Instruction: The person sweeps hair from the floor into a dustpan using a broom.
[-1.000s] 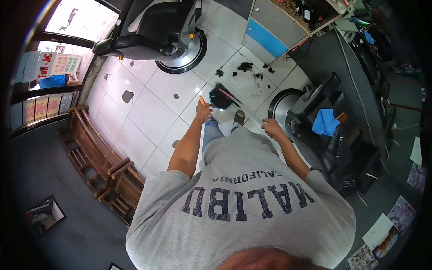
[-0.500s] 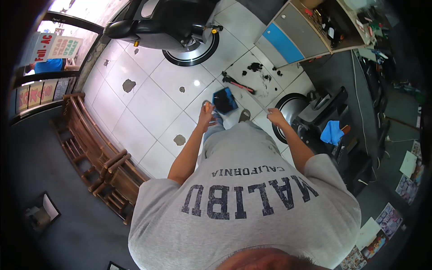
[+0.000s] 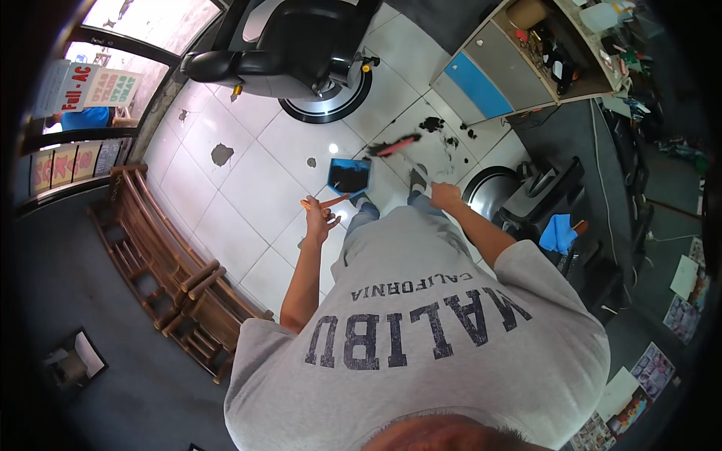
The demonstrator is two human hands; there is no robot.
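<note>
My left hand (image 3: 320,219) is closed around the orange-brown handle of a blue dustpan (image 3: 367,179). The pan rests on the tiles just ahead of my feet, with a dark heap of what looks like cut hair (image 3: 349,180) inside. My right hand (image 3: 446,195) grips the pale stick of a broom (image 3: 397,146). Its red head with dark bristles is on the floor, ahead and to the right of the pan. Dark hair clumps (image 3: 431,124) lie scattered on the tiles beyond the broom.
A black barber chair (image 3: 301,45) stands ahead and another chair's round base (image 3: 492,192) is at right. A bamboo bench (image 3: 169,278) lines the left wall. At upper right is a cabinet (image 3: 481,79) with a blue door. A blue cloth (image 3: 558,233) hangs at right.
The dustpan has shifted left, and my left hand has moved left and down with its handle. The broom head has swung left towards the pan; my right hand has moved slightly left.
</note>
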